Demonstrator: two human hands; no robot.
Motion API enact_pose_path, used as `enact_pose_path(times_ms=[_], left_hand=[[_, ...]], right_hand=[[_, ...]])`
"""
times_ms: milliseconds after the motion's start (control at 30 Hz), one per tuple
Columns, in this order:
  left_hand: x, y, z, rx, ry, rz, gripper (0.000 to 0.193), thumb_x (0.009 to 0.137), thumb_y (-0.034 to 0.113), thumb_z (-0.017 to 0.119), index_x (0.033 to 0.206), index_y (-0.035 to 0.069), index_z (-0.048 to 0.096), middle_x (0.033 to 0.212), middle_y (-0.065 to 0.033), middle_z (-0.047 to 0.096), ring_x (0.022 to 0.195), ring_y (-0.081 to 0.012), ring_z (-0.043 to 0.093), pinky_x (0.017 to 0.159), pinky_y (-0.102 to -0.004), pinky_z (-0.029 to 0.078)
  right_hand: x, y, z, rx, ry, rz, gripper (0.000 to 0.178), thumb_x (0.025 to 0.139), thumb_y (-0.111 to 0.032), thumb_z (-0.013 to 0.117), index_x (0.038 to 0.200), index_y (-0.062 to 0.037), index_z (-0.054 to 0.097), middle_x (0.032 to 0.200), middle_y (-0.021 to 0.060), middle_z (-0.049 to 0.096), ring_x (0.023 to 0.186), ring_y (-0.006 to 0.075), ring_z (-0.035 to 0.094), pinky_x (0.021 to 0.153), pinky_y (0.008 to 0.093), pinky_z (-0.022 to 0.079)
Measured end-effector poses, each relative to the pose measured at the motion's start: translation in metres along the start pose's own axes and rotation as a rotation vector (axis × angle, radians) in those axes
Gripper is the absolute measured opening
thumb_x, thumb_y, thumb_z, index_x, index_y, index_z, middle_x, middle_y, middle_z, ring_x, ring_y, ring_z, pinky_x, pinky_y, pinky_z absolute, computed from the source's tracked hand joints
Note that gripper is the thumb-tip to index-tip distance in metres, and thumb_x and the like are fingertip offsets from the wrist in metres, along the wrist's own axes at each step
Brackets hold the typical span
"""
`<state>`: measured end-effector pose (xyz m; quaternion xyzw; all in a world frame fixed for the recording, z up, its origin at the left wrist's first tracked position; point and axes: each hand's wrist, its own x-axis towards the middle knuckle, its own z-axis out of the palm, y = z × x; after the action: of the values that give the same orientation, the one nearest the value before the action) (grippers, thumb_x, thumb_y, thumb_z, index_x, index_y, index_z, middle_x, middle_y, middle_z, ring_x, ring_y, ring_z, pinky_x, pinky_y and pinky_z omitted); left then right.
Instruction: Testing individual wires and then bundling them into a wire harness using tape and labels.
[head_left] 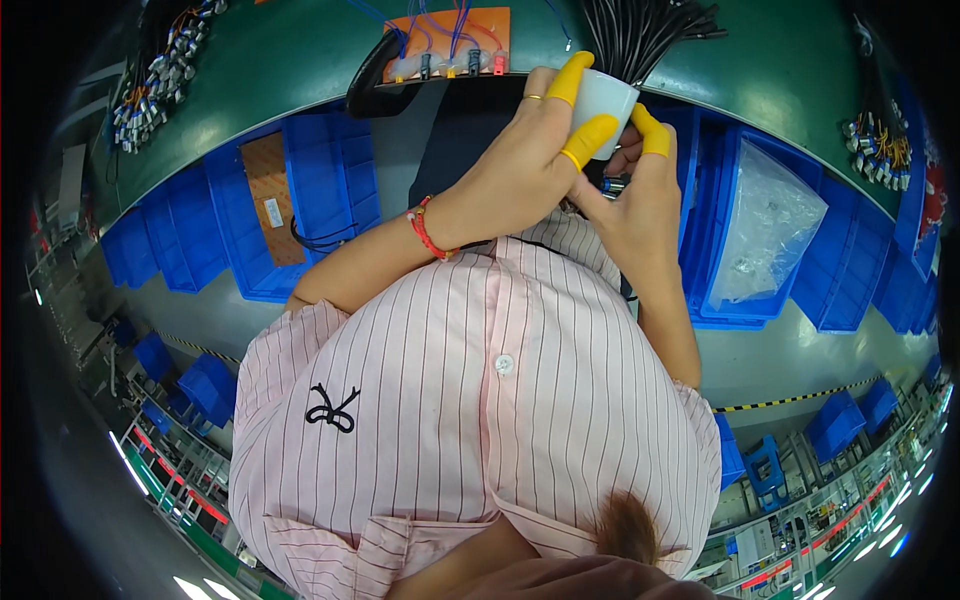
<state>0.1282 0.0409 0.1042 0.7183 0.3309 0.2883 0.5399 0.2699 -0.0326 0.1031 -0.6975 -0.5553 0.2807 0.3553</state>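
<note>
A bundle of thin black cables [650, 35] lies across the bench edge, fanning out at its far end. Around it sits a white cup-shaped sleeve [603, 103]. My left hand [535, 150] grips this sleeve from the left, its thumb and forefinger in yellow finger cots. On the right, my right hand [645, 190] is closed about the near end of the bundle, with a yellow-capped finger beside the sleeve. Small metal connectors [613, 185] show between its thumb and curled fingers. Most of the held cable ends are hidden.
An orange board [465, 40] with coloured wires and connectors stands left on the green bench [270, 60], by a black curved handle-like part [375, 80]. Cable bundles with connectors [165, 95] lie far left, others [880, 150] far right. Blue bins [340, 165] hang below the edge; one holds a clear bag [765, 225].
</note>
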Motion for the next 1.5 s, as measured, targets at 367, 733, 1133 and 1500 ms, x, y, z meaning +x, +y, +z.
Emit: enact_pose_path(times_ms=[367,733,1133,1500], left_hand=[[-0.007,-0.026,0.005,-0.42,0.129,-0.325,0.037,0.099,0.016,0.052,0.132,-0.002,0.05,0.116,-0.0088,0.057,0.101,-0.0137,0.058,0.095,-0.0268,0.041],[-0.003,-0.04,0.014,-0.422,-0.016,-0.488,0.028,0.097,0.023,0.058,0.117,0.003,0.058,0.1,0.001,0.06,0.092,-0.0059,0.054,0.082,-0.0223,0.044],[0.002,-0.064,0.013,-0.486,-0.077,-0.639,0.052,0.086,0.027,0.073,0.126,0.001,0.051,0.109,-0.0083,0.059,0.104,-0.0136,0.057,0.093,-0.0277,0.044],[0.019,-0.054,-0.001,-0.796,-0.093,-0.574,0.05,0.087,0.02,0.072,0.125,-0.002,0.05,0.114,-0.0079,0.06,0.104,-0.0124,0.057,0.092,-0.0269,0.044]], right_hand=[[0.017,0.045,-0.009,0.786,-0.002,0.217,0.045,0.086,-0.02,0.062,0.121,0.005,0.048,0.097,0.0142,0.064,0.08,0.0216,0.065,0.073,0.0334,0.053],[0.006,0.072,0.015,1.15,0.13,0.388,0.039,0.102,-0.031,0.042,0.119,0.0026,0.052,0.105,0.0123,0.062,0.09,0.0191,0.061,0.081,0.0351,0.051],[0.013,0.094,0.061,1.341,-0.128,0.673,0.032,0.098,-0.025,0.053,0.118,0.0,0.057,0.102,0.0101,0.064,0.086,0.0163,0.064,0.077,0.0299,0.053],[0.007,0.083,0.038,1.227,-0.071,0.663,0.027,0.097,-0.02,0.051,0.111,0.0017,0.06,0.095,0.0076,0.065,0.088,0.0138,0.061,0.079,0.0287,0.05]])
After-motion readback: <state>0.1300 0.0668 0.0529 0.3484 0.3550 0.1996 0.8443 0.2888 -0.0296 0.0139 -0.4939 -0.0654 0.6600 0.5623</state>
